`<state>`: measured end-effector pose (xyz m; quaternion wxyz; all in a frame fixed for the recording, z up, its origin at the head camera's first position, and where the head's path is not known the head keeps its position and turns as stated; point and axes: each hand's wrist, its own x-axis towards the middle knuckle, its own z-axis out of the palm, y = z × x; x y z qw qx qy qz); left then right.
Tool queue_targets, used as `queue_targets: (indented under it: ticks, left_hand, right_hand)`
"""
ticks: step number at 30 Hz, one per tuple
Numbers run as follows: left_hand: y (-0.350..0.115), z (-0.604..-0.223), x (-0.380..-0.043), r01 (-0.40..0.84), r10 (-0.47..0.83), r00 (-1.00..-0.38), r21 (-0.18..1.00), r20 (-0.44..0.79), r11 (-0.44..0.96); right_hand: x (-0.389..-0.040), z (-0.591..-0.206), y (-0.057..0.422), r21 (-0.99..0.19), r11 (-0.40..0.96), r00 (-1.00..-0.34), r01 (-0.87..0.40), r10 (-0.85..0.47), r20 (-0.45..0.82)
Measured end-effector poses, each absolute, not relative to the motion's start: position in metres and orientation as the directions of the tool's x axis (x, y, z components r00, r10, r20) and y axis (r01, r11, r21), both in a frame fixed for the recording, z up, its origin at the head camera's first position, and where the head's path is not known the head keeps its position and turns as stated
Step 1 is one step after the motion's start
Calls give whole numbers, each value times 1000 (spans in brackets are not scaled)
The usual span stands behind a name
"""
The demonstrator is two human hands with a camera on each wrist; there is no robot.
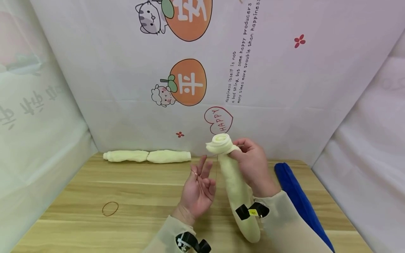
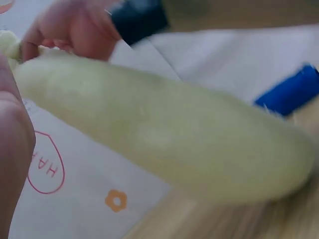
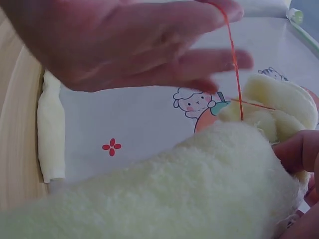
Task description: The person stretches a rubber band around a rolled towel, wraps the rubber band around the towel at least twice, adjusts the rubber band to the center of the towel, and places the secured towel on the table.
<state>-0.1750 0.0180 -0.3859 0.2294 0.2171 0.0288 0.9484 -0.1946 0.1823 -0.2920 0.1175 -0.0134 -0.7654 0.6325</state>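
A rolled pale yellow towel [image 1: 237, 189] stands tilted, its spiral end [image 1: 221, 140] up and its rounded end low near the table. My right hand [image 1: 253, 165] grips the towel just below the spiral, where it narrows to a neck; in the right wrist view, only part of that hand's fingers [image 3: 299, 154] shows. To its left, my left hand [image 1: 198, 193] is palm up with bent fingers, pulling a thin red rubber band [image 3: 234, 55] taut from the neck. The left wrist view shows the towel's long side [image 2: 164, 129], somewhat blurred.
Another pale towel roll [image 1: 126, 156], tied at its middle, lies along the table's back edge at left. A loose rubber band [image 1: 110, 208] lies on the wooden table [image 1: 76, 189]. A folded blue cloth [image 1: 297, 196] lies at right. Printed white sheeting [image 1: 269, 116] encloses the back and sides.
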Motion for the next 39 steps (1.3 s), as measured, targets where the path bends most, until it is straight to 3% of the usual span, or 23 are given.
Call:
queue_targets:
  ticks: [6, 11, 15, 19, 23, 29, 33, 39]
  left_hand:
    - [18, -367, -176, -305, 322, -936, 122, 145, -944]
    - [14, -359, -178, -229, 232, -972, 112, 22, -967]
    - [10, -358, -179, -193, 206, -973, 124, 99, -973]
    - [5, -359, -176, -103, 216, -930, 354, 297, -929]
    - [-3, -356, -174, 44, 283, -865, 625, 414, -779]
    - [-19, -342, -171, 185, 437, -811, 878, 390, -441]
    - [-20, -332, -168, 296, 467, -813, 938, 348, -183]
    - [-17, -329, -167, 422, 418, -839, 902, 349, 93]
  right_hand:
    - [-189, -296, 180, -925, 272, -941, -264, 137, 309]
    - [-186, -305, 177, -857, 233, -877, -459, 35, 479]
    - [-185, -309, 176, -815, 196, -834, -545, -26, 551]
    - [-184, -310, 178, -812, 185, -829, -553, -28, 558]
    - [-182, -309, 183, -815, 189, -835, -548, -57, 548]
    - [-182, -309, 193, -801, 243, -836, -547, -209, 507]
    - [-182, -308, 195, -762, 357, -839, -540, -297, 456]
    - [-182, -310, 191, -668, 500, -834, -550, -375, 405]
